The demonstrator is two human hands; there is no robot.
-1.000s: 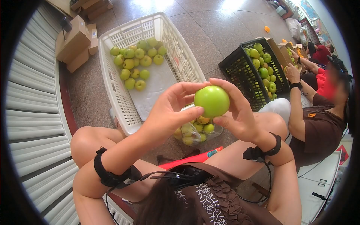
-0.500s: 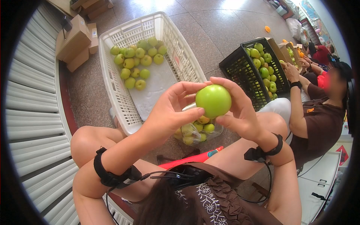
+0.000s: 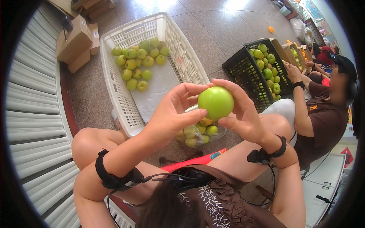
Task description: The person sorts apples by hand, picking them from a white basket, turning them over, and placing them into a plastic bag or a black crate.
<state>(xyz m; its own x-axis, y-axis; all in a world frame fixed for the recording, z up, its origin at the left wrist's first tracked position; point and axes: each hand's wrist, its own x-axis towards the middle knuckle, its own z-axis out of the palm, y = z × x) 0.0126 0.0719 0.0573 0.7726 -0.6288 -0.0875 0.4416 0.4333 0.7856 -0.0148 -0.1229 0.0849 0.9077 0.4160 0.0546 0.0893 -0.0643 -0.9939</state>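
Observation:
A smooth green apple (image 3: 215,102) is held up between my two hands, in front of my knees. My left hand (image 3: 173,110) grips its left side, with the thumb at the lower left and fingers behind. On the right side, my right hand (image 3: 245,112) has its fingers over the top and its thumb below. Under the hands, a clear plastic bag (image 3: 194,137) holds several yellow-green apples and is partly hidden. Beyond them stands a white plastic crate (image 3: 114,89) with several green apples (image 3: 140,53) at its far end.
A black crate (image 3: 237,68) full of green apples stands at the right. Beside it sits a co-worker (image 3: 323,110), arms stretched toward cardboard boxes (image 3: 281,49). Cardboard boxes (image 3: 78,40) lie at the upper left, near a white radiator (image 3: 36,110).
The co-worker at the right has shifted their head and torso slightly, and people farther back have moved. My hands and the apple have barely moved.

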